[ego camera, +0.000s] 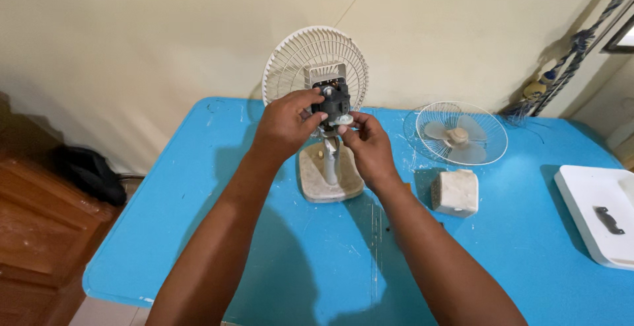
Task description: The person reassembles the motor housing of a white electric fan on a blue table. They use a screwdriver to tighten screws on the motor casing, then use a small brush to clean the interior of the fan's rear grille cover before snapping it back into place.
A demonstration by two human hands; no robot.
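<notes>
A small white desk fan (328,167) stands on the blue table (264,260), its rear casing off and its black motor (335,98) exposed. The rear grille (290,62) is still on behind the motor. My left hand (284,124) grips the motor from the left side. My right hand (366,144) pinches a small pale part just below the motor, at the top of the fan's neck. The fan's base (310,184) rests flat on the table between my forearms.
The front grille with the blades (457,133) lies flat to the right. A white motor cover (456,192) sits beside it. A white tray (581,190) holding a dark bracket (608,220) is at the right edge. A wall stands behind; wooden furniture (33,227) is at left.
</notes>
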